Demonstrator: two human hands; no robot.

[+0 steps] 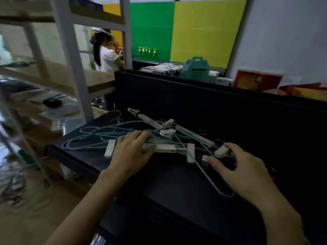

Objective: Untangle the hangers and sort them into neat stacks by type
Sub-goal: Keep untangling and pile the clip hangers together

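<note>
Teal wire hangers point(99, 134) and white clip hangers point(193, 135) lie knotted together toward the left edge of the dark worktop point(177, 175), so you are at the start: nothing looks sorted yet. Your left hand point(131, 152) rests flat on the tangle, fingers spread. Your right hand point(242, 171) curls over a white clip point(221, 151); whether it pinches, I cannot tell. Next, lift one hanger free.

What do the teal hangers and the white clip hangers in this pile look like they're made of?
Teal hangers: likely coated wire, judging by the thin, matte, smoothly bent loops. White clip hangers: probably plastic bars and clips, pale and slightly glossy, with thin metal hooks. Blur leaves both uncertain.
</note>
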